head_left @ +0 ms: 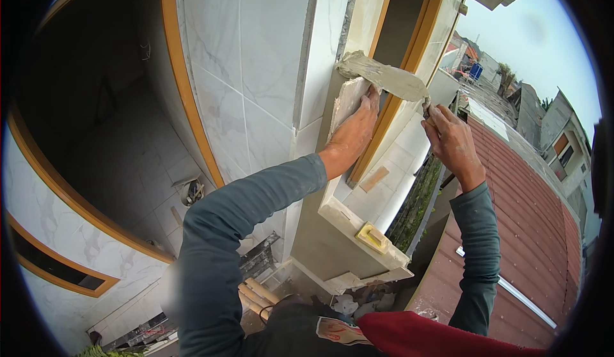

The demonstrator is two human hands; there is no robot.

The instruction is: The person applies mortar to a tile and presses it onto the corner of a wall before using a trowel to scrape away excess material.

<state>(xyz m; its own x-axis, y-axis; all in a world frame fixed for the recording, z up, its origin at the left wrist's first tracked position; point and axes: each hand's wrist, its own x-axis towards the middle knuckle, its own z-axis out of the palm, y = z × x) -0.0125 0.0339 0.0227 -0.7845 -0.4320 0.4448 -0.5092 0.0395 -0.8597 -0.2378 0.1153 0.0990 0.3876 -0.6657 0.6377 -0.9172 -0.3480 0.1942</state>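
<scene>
My right hand (453, 139) is closed around the handle end of a trowel (393, 82), whose long blade is coated with wet grey mortar. A thick lump of mortar (352, 64) sits at the blade's far end, against the narrow wall edge beside the tiled wall. Just below the blade, my left hand (358, 130) grips a pale, rough-edged piece of tile (347, 103) close to that wall edge. The left fingertips reach round its right side, under the trowel. The blade hides part of the tile's top.
White marbled tiles (268, 69) cover the wall to the left. Orange wooden door frames (185, 88) stand on both sides of it. A yellow float (373, 237) lies on the low ledge (342, 215). Red corrugated roofing (511, 229) slopes away at right. A bucket (190, 190) stands inside the dark room.
</scene>
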